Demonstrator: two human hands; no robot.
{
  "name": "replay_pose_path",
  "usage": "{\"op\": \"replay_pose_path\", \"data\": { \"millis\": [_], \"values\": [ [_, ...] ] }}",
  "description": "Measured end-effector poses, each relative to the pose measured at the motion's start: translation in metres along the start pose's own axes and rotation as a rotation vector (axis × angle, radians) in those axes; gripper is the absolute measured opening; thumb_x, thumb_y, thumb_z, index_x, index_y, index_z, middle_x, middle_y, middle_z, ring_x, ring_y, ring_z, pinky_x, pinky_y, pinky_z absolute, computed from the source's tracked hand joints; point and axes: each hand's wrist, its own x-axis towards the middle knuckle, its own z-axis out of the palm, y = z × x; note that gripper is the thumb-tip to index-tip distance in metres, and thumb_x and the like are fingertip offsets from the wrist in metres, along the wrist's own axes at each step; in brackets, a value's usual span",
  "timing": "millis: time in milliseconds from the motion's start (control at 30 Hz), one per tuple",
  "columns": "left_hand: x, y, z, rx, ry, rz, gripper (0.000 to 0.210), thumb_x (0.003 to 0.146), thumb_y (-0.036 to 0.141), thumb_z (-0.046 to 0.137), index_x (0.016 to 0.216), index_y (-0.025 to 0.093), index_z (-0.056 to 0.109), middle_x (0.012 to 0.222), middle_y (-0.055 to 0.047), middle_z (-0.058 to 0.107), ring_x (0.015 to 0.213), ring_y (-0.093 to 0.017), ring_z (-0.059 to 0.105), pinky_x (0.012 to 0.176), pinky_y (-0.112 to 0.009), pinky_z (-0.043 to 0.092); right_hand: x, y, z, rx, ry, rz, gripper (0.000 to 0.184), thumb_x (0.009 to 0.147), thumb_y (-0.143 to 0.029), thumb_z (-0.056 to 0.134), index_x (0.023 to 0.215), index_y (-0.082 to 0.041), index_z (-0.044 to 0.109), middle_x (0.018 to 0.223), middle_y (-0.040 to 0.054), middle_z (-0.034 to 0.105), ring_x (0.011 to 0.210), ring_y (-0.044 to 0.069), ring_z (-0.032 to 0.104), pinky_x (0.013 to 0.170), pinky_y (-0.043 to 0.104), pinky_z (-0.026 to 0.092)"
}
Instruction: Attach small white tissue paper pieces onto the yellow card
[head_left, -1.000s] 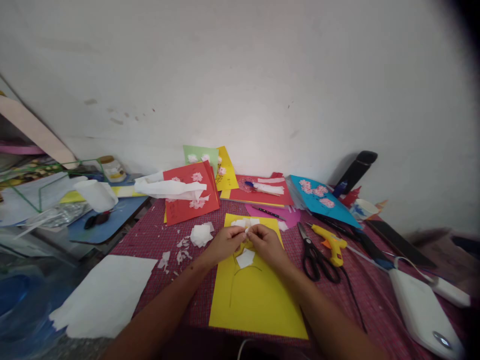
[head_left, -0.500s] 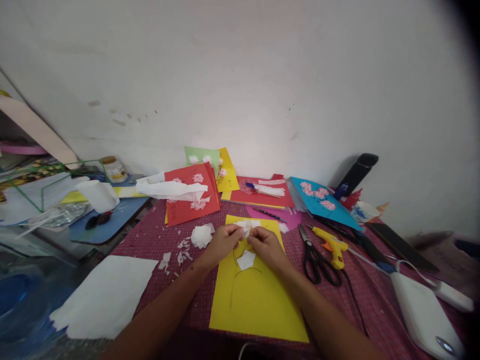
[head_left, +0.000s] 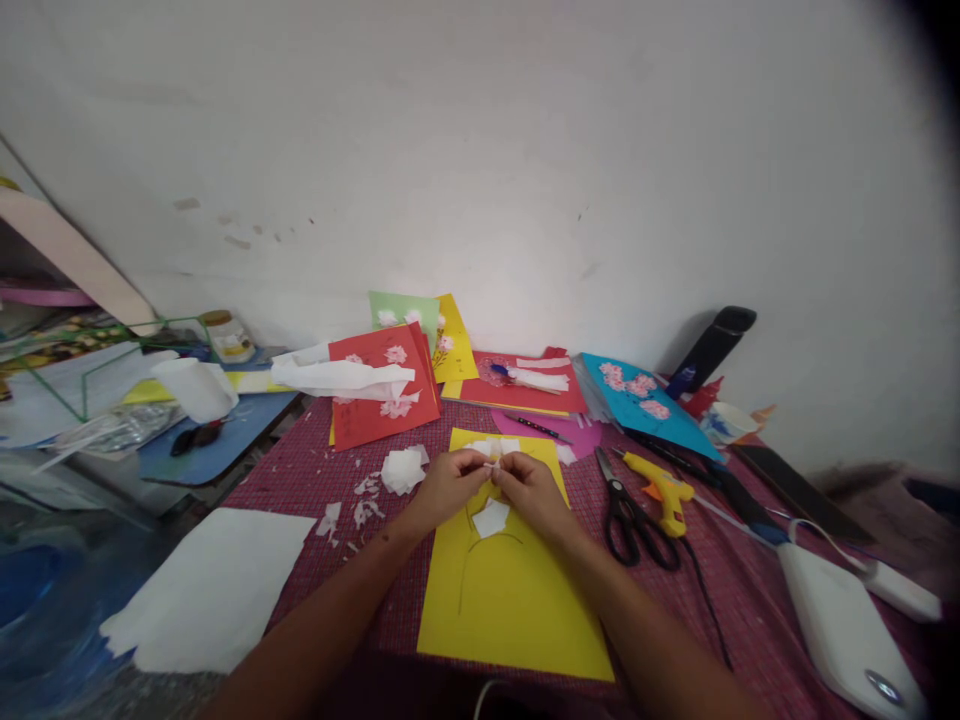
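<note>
Both hands meet over the upper part of a yellow sheet of paper point(head_left: 517, 610) that carries thin drawn lines. My left hand point(head_left: 454, 484) pinches a small piece of white tissue paper point(head_left: 491, 465) from the left. From the right, the fingertips of my right hand point(head_left: 529, 488) close on the same piece, which is mostly hidden between them. Just below the fingers a white tissue square point(head_left: 490, 518) lies on the yellow sheet. More white tissue pieces point(head_left: 504, 446) rest behind the fingertips at the sheet's top edge. A pile of cut white tissue point(head_left: 403, 470) sits beside my left hand.
Black scissors point(head_left: 634, 520) and a yellow glue gun point(head_left: 664, 490) lie right of the sheet. Red cards point(head_left: 382, 420) and a blue card point(head_left: 652, 400) with pink tissue flowers stand behind. A large white sheet point(head_left: 214, 585) overhangs the left edge. A white device point(head_left: 847, 620) sits at right.
The fingertips have drawn closer together, and the white tissue between them shows smaller and more squeezed. Everything else stays in place apart from a slight camera shift.
</note>
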Motion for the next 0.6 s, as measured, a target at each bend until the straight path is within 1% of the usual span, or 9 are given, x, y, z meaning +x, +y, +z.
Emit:
{"op": "replay_pose_path", "data": {
  "millis": [100, 233, 333, 500, 600],
  "values": [
    [0.001, -0.001, 0.0, 0.005, 0.043, -0.007, 0.025, 0.08, 0.035, 0.055, 0.088, 0.014, 0.067, 0.074, -0.002, 0.064, 0.06, -0.011, 0.051, 0.056, -0.021, 0.039, 0.001, -0.001, -0.001, -0.04, 0.041, -0.004, 0.02, 0.08, -0.032, 0.054, 0.065, -0.018, 0.053, 0.059, -0.0032, 0.046, 0.054, 0.011, 0.041, 0.05, 0.023, 0.033],
    [0.003, 0.001, -0.007, -0.023, 0.143, -0.053, 0.026, 0.08, 0.039, 0.055, 0.083, 0.014, 0.062, 0.06, 0.003, 0.053, 0.051, -0.009, 0.046, 0.049, -0.02, 0.035, 0.002, -0.002, -0.004, -0.036, 0.077, 0.015, 0.02, 0.079, -0.031, 0.052, 0.063, -0.019, 0.051, 0.056, -0.0035, 0.045, 0.052, 0.012, 0.04, 0.049, 0.024, 0.032],
    [0.005, 0.004, -0.018, -0.026, 0.192, -0.059, 0.028, 0.081, 0.041, 0.054, 0.079, 0.014, 0.06, 0.056, 0.004, 0.049, 0.049, -0.008, 0.043, 0.047, -0.019, 0.033, 0.002, -0.001, -0.005, -0.04, 0.087, 0.032, 0.02, 0.079, -0.032, 0.051, 0.064, -0.02, 0.05, 0.056, -0.0033, 0.045, 0.051, 0.012, 0.04, 0.048, 0.023, 0.032],
    [0.007, 0.008, -0.039, -0.01, 0.27, -0.061, 0.03, 0.079, 0.043, 0.056, 0.077, 0.014, 0.061, 0.057, 0.003, 0.051, 0.05, -0.008, 0.044, 0.048, -0.019, 0.034, 0.003, 0.001, -0.005, -0.044, 0.081, 0.037, 0.023, 0.08, -0.037, 0.053, 0.065, -0.019, 0.051, 0.055, -0.0032, 0.045, 0.05, 0.012, 0.04, 0.046, 0.023, 0.03],
    [0.007, 0.01, -0.052, -0.018, 0.319, -0.105, 0.031, 0.076, 0.045, 0.058, 0.074, 0.015, 0.059, 0.054, 0.004, 0.048, 0.046, -0.008, 0.042, 0.044, -0.019, 0.032, 0.003, 0.002, -0.005, -0.06, 0.094, 0.021, 0.022, 0.079, -0.037, 0.054, 0.065, -0.02, 0.052, 0.055, -0.0032, 0.045, 0.05, 0.013, 0.041, 0.047, 0.024, 0.031]
  ]
}}
